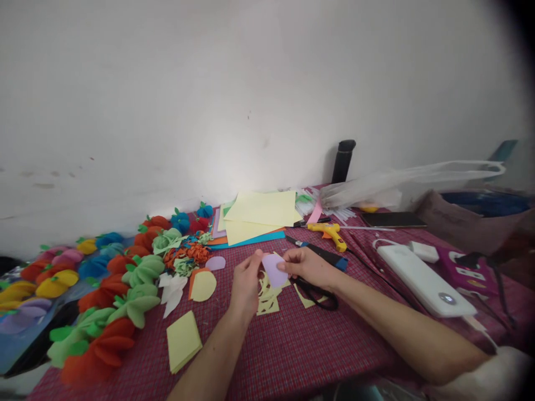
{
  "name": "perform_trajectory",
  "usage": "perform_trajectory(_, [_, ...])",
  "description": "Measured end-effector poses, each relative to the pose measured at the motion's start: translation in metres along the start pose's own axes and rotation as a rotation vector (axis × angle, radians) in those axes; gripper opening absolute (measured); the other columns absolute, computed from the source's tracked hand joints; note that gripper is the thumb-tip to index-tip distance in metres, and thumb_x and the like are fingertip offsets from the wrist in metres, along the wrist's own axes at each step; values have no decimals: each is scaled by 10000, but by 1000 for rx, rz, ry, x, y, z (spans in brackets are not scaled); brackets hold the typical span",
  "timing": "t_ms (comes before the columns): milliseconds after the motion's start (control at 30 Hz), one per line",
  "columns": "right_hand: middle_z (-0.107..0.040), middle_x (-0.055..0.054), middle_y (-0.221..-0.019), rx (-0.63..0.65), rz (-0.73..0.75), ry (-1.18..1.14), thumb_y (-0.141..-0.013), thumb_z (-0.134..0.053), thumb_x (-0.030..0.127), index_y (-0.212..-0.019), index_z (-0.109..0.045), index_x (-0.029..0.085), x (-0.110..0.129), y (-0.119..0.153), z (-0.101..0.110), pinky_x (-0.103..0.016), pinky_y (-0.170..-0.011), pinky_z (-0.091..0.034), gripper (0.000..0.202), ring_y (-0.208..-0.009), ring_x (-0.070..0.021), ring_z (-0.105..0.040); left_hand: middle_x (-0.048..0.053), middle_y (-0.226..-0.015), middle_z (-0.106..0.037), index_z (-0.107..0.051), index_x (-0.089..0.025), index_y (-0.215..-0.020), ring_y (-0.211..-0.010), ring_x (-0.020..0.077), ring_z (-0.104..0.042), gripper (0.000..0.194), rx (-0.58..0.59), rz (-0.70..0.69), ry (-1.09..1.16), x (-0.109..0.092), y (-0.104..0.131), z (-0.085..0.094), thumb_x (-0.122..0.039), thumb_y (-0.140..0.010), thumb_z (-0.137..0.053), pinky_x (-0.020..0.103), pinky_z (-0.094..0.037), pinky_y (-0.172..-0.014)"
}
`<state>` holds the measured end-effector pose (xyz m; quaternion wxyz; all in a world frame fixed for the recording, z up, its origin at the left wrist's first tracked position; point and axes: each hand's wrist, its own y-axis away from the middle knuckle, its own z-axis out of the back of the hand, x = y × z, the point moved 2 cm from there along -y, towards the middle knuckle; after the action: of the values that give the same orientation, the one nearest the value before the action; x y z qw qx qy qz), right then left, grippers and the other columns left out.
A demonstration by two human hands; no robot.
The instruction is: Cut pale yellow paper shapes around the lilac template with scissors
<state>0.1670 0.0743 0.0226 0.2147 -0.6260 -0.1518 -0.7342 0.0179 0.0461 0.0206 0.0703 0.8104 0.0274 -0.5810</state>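
Observation:
Between my two hands is a small light purple paper piece [273, 272] with a rounded edge. My left hand [246, 281] pinches its left edge, and my right hand [311, 268] grips its right side with closed fingers. Black scissors [330, 303] show only their looped handles under my right hand; whether that hand also holds them I cannot tell. Beneath the hands lie pale yellow paper offcuts [267, 303]. Left of my left hand are a rounded yellow paper piece [203, 286], another purple piece [216, 263] and a stack of yellow paper rectangles [183, 341].
Colourful paper pumpkins [137, 273] crowd the table's left side. Paper sheets [263, 211] lie at the back. A yellow glue gun [330, 231], a white power bank [426, 281], a purple power strip [468, 273] and a black bottle [343, 161] stand or lie rightward.

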Motion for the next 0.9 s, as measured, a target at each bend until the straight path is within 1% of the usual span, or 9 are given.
perform_trajectory(100, [-522,36,-513,-48,-19,-74,-698,-585,438,-624,-546,140,-3,1,2,-185,-459,-310,310,-456,-69,-418,83,-799,-671,-644,-126,-905,-676,147,-592,456,-70,18,3,-2,-2,3,-512,-686,-539,231,-397,-581])
perform_trajectory(200, [-541,26,-507,-107,-13,-93,-712,-571,438,-595,-539,137,-7,1,2,-183,-449,-311,325,-438,-64,-410,103,-862,-671,-636,-120,-939,-723,165,-605,472,13,61,17,0,1,-5,-513,-705,-517,244,-413,-613])
perform_trajectory(267, [-546,22,-504,-122,-8,-98,-721,-563,431,-583,-544,134,-9,1,2,-180,-438,-306,329,-427,-61,-403,116,-848,-673,-633,-100,-950,-709,179,-608,477,86,76,26,4,4,-11,-498,-714,-517,262,-423,-621])
perform_trajectory(333, [-536,25,-492,-126,-4,-118,-730,-554,427,-577,-547,131,-10,1,1,-176,-429,-300,333,-421,-58,-400,113,-812,-676,-632,-91,-953,-675,180,-606,465,105,74,20,7,5,-14,-478,-718,-526,265,-426,-605])
perform_trajectory(500, [-519,28,-503,-134,15,-163,-737,-550,421,-611,-585,122,-11,0,2,-171,-427,-298,327,-426,-54,-392,64,-692,-663,-650,-104,-880,-593,148,-579,363,45,20,-61,8,3,-11,-411,-701,-580,239,-409,-546])
perform_trajectory(633, [-523,24,-514,-143,1,-171,-741,-534,435,-635,-611,122,-14,-1,3,-178,-428,-305,339,-424,-58,-392,24,-585,-622,-665,-115,-794,-499,113,-527,341,-4,-27,-131,8,0,-7,-426,-672,-598,219,-376,-486])
perform_trajectory(833, [-494,44,-486,-199,-22,-167,-733,-532,427,-611,-569,140,-13,-1,7,-188,-418,-277,313,-407,-62,-376,-28,-453,-500,-645,-119,-730,-373,66,-401,367,-107,-58,-268,14,-4,1,-468,-623,-613,191,-287,-389])
perform_trajectory(867, [-497,44,-486,-216,-24,-164,-730,-536,428,-621,-567,143,-12,-1,9,-189,-419,-274,307,-407,-63,-377,-39,-444,-480,-634,-125,-717,-367,62,-389,346,-116,-69,-289,14,-5,2,-459,-632,-605,188,-281,-383])
perform_trajectory(900, [-499,45,-481,-268,-45,-163,-713,-553,432,-617,-561,145,-12,-2,12,-192,-421,-276,302,-404,-65,-379,-39,-468,-490,-622,-132,-701,-383,62,-401,316,-121,-90,-298,14,-6,3,-441,-639,-600,186,-295,-393])
